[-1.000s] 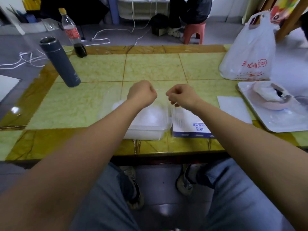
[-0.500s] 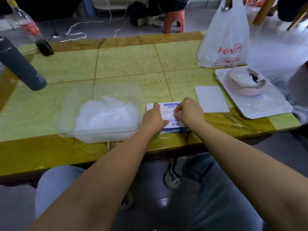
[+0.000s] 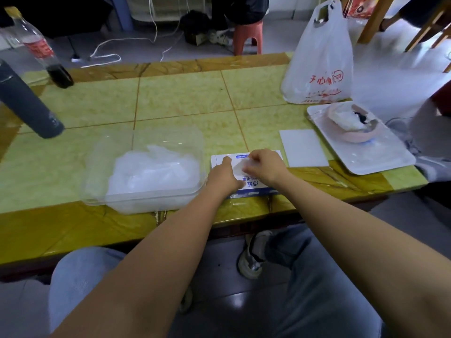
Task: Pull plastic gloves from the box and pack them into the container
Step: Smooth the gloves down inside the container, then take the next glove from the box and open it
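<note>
Both at frame centre, the left hand (image 3: 223,176) presses the white-and-blue cardboard box (image 3: 255,187), its fingers unclear, and the right hand (image 3: 266,164) pinches a filmy clear plastic glove (image 3: 240,167), likely weightless, limp and slippery, best nipped at its edge.

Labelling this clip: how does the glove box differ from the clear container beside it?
The box is flat, opaque and white with blue print; the container is deeper and clear. The left hand rests on the box and the right hand pinches a glove over it; neither reaches into the container. Both sit at the table's near edge.
</note>
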### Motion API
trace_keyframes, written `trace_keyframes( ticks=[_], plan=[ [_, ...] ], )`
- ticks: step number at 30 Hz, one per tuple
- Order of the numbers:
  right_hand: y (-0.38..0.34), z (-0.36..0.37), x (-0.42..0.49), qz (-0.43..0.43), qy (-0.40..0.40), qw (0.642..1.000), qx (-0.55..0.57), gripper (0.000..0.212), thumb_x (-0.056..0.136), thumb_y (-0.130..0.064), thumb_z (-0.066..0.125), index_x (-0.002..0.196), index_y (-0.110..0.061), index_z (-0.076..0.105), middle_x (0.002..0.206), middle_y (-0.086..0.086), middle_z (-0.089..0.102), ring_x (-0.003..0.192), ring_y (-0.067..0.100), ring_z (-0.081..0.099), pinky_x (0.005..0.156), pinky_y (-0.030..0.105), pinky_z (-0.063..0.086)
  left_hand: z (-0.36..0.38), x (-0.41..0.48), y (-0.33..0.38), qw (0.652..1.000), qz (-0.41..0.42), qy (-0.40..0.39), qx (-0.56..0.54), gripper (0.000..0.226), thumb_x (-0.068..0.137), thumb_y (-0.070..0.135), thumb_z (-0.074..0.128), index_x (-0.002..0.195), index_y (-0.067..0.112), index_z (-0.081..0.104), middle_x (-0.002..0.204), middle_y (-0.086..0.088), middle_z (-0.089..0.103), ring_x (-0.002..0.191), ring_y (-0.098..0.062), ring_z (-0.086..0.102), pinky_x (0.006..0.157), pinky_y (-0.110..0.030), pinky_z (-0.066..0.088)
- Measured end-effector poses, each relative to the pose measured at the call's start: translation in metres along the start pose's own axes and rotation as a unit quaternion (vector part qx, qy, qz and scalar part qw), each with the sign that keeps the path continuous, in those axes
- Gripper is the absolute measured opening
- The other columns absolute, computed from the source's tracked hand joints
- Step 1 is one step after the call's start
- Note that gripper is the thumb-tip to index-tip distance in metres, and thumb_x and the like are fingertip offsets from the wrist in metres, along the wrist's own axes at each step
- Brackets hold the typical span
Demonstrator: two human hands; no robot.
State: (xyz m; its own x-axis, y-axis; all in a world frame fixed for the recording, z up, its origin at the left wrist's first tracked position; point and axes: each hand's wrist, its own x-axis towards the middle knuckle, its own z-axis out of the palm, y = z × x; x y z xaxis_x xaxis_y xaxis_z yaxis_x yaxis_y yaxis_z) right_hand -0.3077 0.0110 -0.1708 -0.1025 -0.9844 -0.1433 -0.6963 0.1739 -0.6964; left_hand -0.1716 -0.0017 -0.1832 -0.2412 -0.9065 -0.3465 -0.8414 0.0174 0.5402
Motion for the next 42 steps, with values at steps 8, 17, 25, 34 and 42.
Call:
trace_keyframes(
  ticks=[8, 17, 25, 34, 42],
  plan=[
    [-0.011, -0.011, -0.005, -0.034, 0.016, 0.998, 0.053, 0.022, 0.091, -0.026, 0.063, 0.083, -0.006, 0.066, 0.071, 0.001, 0.056, 0.065, 0.014, 0.047, 0.062, 0.028, 0.039, -0.003, 0.002, -0.003, 0.999, 0.006, -0.036, -0.006, 0.088, 0.085, 0.030, 0.069, 0.153, 0.012, 0.015, 0.141, -0.008, 0.046, 0.122, -0.026, 0.050, 0.086, -0.029, 0.043],
    [-0.056, -0.039, -0.015, -0.058, 0.081, 0.951, 0.292, 0.041, 0.094, -0.014, 0.046, 0.066, 0.016, 0.051, 0.062, 0.018, 0.052, 0.055, 0.016, 0.049, 0.058, 0.022, 0.043, -0.007, -0.002, 0.000, 0.995, -0.005, -0.068, -0.069, 0.057, 0.089, 0.030, 0.062, 0.135, 0.006, 0.040, 0.124, -0.012, 0.055, 0.108, -0.029, 0.056, 0.085, -0.031, 0.047],
    [-0.074, -0.036, -0.017, 0.050, 0.083, 0.900, 0.424, 0.031, 0.094, -0.021, 0.039, 0.070, -0.012, 0.056, 0.063, 0.004, 0.060, 0.056, 0.017, 0.050, 0.058, 0.031, 0.040, -0.074, -0.039, 0.026, 0.845, -0.046, 0.018, -0.533, 0.030, 0.100, 0.025, 0.034, 0.108, 0.006, 0.056, 0.094, -0.019, 0.060, 0.086, -0.032, 0.061, 0.080, -0.035, 0.055],
    [-0.118, 0.002, -0.022, 0.016, -0.136, 0.901, 0.411, 0.026, 0.093, -0.020, 0.040, 0.087, -0.004, 0.059, 0.071, 0.008, 0.064, 0.067, 0.020, 0.061, 0.066, 0.033, 0.056, -0.125, -0.042, -0.035, 0.807, -0.040, 0.138, -0.572, 0.022, 0.084, 0.022, 0.073, 0.095, 0.005, 0.067, 0.089, -0.012, 0.070, 0.081, -0.027, 0.067, 0.082, -0.038, 0.057],
    [-0.161, 0.035, -0.016, -0.072, -0.110, 0.965, 0.228, 0.036, 0.083, -0.041, 0.073, 0.100, -0.011, 0.061, 0.095, 0.002, 0.064, 0.082, 0.012, 0.060, 0.073, 0.027, 0.050, -0.158, -0.067, -0.083, 0.876, -0.017, 0.162, -0.455, 0.021, 0.078, 0.016, 0.079, 0.085, 0.005, 0.062, 0.076, -0.009, 0.068, 0.071, -0.020, 0.066, 0.060, -0.025, 0.051]
  ],
)
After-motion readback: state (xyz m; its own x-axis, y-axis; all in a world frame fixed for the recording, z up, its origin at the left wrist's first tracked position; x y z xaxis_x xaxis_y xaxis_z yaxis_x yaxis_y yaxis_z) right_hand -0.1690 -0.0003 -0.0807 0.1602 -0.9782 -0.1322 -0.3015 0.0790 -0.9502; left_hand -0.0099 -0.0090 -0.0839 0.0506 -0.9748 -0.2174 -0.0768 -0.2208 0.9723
